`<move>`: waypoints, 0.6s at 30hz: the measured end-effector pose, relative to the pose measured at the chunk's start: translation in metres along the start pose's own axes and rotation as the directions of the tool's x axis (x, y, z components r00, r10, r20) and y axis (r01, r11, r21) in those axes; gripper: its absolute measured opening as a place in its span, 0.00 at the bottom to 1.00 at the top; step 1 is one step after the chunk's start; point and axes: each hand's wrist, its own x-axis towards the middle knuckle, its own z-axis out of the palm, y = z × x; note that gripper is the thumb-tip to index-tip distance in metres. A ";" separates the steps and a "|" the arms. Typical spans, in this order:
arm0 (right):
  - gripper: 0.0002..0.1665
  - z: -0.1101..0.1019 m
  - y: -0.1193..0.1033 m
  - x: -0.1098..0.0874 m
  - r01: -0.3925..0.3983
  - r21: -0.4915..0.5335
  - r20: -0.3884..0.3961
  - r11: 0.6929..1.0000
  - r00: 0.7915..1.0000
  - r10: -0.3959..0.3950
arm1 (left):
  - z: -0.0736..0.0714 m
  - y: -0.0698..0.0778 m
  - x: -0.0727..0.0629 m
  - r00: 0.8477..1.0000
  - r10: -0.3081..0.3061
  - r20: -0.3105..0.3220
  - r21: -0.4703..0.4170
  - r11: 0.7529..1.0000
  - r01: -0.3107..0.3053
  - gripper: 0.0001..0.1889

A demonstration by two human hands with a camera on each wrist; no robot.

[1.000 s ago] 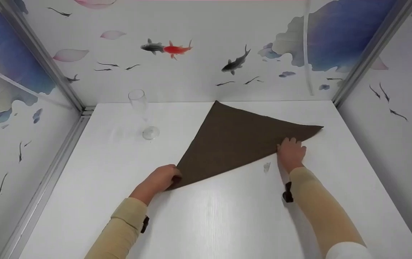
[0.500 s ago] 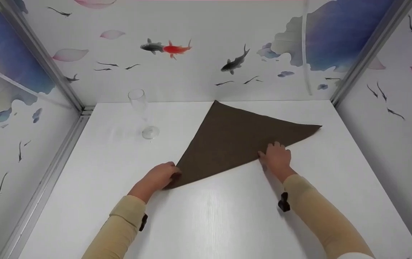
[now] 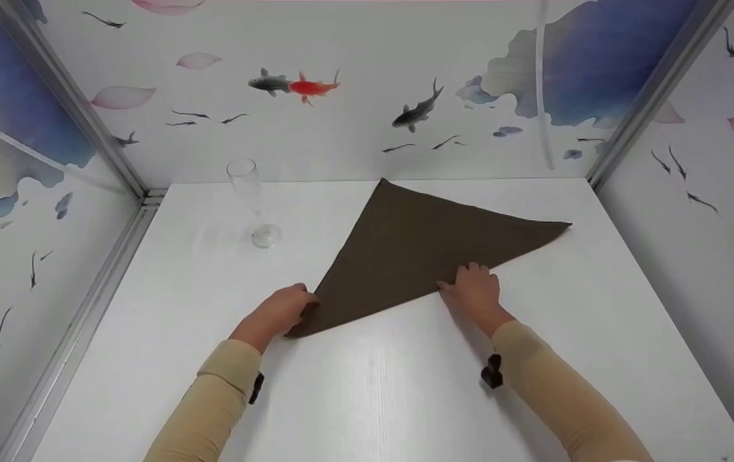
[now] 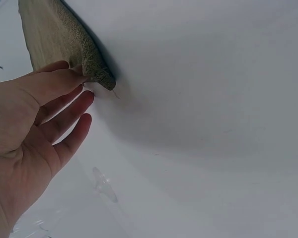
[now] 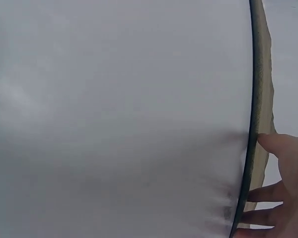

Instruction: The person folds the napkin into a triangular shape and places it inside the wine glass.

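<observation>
A dark brown cloth napkin [image 3: 399, 250], folded to a triangle, lies on the white table. In the head view its long folded edge slants from the near left corner up to the far right one. My left hand [image 3: 282, 311] pinches the near left corner between thumb and forefinger; the other fingers are spread below it in the left wrist view. Along the folded edge, right of its middle, my right hand [image 3: 477, 292] rests with its fingertips on the cloth. The right wrist view has the thumb and loosely straight fingers against the cloth [image 5: 260, 94].
A clear stemmed glass [image 3: 247, 186] stands at the table's back left, beyond my left hand. White panels with painted fish and petals wall in the table [image 3: 367, 398] on the left, back and right, with metal posts at the corners.
My right hand has slid left and nearer along the folded edge, from near the right corner toward the middle. My left hand has stayed at its corner, shifting only slightly.
</observation>
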 end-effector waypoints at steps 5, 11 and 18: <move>0.39 0.001 -0.003 0.003 -0.034 0.027 0.042 0.999 0.999 0.033 | 0.000 0.001 0.000 1.000 -0.011 0.024 -0.011 1.000 0.011 0.17; 0.38 -0.007 -0.001 0.007 -0.049 0.036 0.097 0.998 0.994 0.045 | 0.000 0.005 0.000 0.999 0.019 0.028 0.000 1.000 -0.019 0.18; 0.44 -0.010 0.005 0.014 -0.062 0.043 0.150 0.997 0.987 0.055 | 0.002 0.009 0.003 0.995 0.095 -0.005 0.063 0.993 -0.095 0.21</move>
